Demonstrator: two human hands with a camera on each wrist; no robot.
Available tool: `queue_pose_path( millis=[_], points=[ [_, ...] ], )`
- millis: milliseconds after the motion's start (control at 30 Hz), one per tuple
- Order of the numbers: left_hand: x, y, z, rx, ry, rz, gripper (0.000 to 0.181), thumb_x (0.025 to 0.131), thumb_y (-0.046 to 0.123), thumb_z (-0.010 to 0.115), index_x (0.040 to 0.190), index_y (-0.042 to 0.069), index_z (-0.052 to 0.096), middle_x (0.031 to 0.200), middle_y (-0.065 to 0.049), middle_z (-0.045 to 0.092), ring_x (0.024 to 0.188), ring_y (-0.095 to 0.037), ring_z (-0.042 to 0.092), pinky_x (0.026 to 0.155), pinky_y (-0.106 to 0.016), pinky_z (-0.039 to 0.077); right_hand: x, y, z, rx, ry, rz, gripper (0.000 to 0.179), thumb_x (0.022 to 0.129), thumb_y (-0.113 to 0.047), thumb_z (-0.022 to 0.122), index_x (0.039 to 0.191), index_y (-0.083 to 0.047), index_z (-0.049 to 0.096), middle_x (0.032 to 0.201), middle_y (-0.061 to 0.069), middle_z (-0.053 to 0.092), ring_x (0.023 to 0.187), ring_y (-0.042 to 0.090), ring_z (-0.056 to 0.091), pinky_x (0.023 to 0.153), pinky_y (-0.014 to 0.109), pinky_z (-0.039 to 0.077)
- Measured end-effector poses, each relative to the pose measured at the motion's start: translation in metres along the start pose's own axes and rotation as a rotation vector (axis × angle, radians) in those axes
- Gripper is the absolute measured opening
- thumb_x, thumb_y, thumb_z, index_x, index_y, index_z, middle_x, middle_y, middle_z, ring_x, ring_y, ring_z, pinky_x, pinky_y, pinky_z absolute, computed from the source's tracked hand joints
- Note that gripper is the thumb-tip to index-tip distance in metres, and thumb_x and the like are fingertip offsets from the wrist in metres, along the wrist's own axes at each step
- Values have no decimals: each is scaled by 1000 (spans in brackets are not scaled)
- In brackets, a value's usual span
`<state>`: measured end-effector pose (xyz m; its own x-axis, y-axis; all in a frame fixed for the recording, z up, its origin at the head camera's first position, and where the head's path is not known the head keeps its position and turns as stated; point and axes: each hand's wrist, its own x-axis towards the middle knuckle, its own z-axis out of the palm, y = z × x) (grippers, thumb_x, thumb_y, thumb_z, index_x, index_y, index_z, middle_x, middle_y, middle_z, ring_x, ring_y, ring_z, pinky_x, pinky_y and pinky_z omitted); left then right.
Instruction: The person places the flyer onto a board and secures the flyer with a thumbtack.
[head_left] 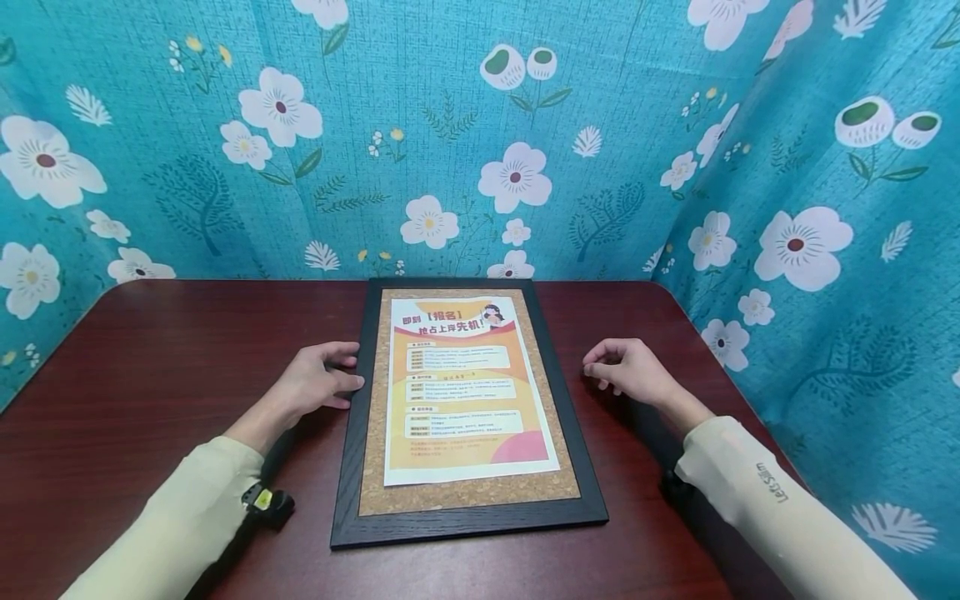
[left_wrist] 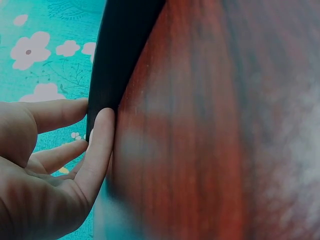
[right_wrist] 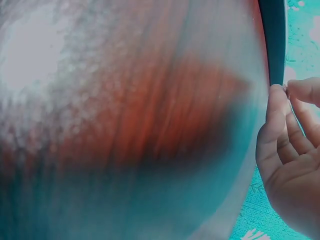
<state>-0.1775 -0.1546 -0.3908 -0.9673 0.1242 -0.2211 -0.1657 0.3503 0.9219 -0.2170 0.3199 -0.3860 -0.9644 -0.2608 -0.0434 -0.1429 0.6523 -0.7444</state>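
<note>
A cork board (head_left: 468,500) with a black wooden border (head_left: 469,533) lies flat on a dark red table. On its cork face is a printed orange and yellow poster (head_left: 461,392). My left hand (head_left: 322,379) is at the left side of the border, its fairly straight fingers and thumb at the black edge (left_wrist: 112,55). To the right of the board, my right hand (head_left: 626,367) is raised slightly off the border. Thumb and fingertips come together there and pinch a tiny reddish thing (right_wrist: 286,91), too small to tell its kind.
The dark red table (head_left: 187,350) extends to both sides of the board. A teal flowered curtain (head_left: 450,125) hangs behind the table and along its right side. A small black device (head_left: 272,507) is strapped to the left wrist.
</note>
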Motion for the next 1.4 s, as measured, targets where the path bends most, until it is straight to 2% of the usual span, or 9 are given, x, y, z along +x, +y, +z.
queue_pose_path(
  millis=[267, 600, 1400],
  points=[
    [0, -1, -1, -6, -6, 4, 64, 93, -3, 66, 151, -5, 37, 138, -29, 47, 102, -31, 65, 75, -43, 62, 0, -1, -1, -12, -11, 19, 15, 96, -12, 69, 104, 0, 74, 84, 13, 70, 68, 27, 63, 56, 34, 57],
    [0, -1, -1, -9, -3, 5, 64, 93, -4, 66, 150, -5, 38, 137, -30, 47, 101, -31, 65, 75, -43, 62, 0, -1, 0, -5, -20, 32, 18, 94, -8, 71, 109, 1, 73, 84, 12, 70, 71, 27, 61, 57, 34, 57],
    [2, -3, 0, -8, 4, -1, 64, 93, -3, 67, 150, -4, 39, 137, -29, 48, 101, -30, 65, 74, -43, 62, -3, 0, -1, 2, -16, 28, 18, 95, -7, 70, 110, 2, 73, 85, 13, 72, 73, 28, 62, 61, 33, 58]
  ],
)
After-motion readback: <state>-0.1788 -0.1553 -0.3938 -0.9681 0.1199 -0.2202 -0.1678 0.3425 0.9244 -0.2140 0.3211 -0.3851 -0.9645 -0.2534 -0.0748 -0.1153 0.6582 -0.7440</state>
